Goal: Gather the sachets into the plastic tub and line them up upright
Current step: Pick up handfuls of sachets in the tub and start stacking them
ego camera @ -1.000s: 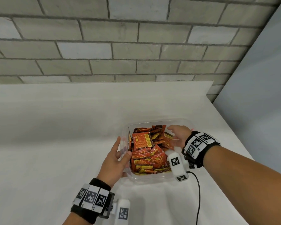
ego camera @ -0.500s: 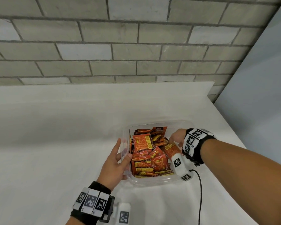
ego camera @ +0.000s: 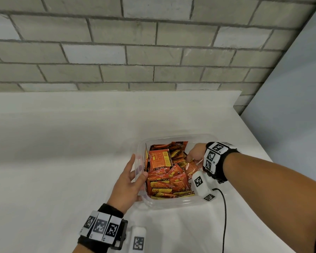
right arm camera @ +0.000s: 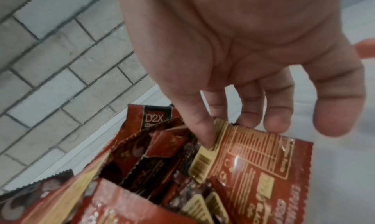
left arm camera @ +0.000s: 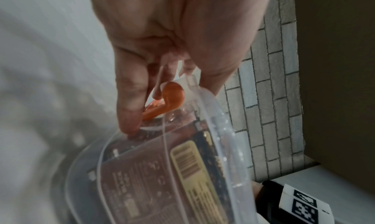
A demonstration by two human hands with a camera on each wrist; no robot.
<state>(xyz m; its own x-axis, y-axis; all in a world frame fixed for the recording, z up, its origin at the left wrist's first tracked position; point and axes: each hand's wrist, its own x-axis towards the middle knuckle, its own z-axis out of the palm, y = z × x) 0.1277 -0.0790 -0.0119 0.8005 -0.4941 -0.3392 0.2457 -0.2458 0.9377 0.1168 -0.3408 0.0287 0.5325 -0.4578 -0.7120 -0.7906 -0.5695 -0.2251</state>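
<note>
A clear plastic tub [ego camera: 173, 204] stands on the white table and holds several red and yellow sachets [ego camera: 160, 159], most of them lying loose and crosswise. My left hand [ego camera: 134, 171] grips the tub's left wall, thumb inside and fingers outside; the left wrist view shows the fingers [left arm camera: 129, 108] on the rim [left arm camera: 233, 147]. My right hand [ego camera: 194, 154] reaches into the tub's right side. Its fingertips [right arm camera: 205, 136] hold the top edge of one tilted sachet [right arm camera: 259, 166], one finger in front and the others behind, with the thumb held apart.
A brick wall [ego camera: 153, 52] runs behind the table and a grey panel [ego camera: 299, 106] stands to the right. The table's right edge [ego camera: 259, 147] passes close to the tub. A black cable [ego camera: 224, 216] trails from the right wrist camera.
My right hand has drawn back from the tub's far right corner toward me along the right side, bringing a sachet up on edge. The left hand has stayed on the tub wall.
</note>
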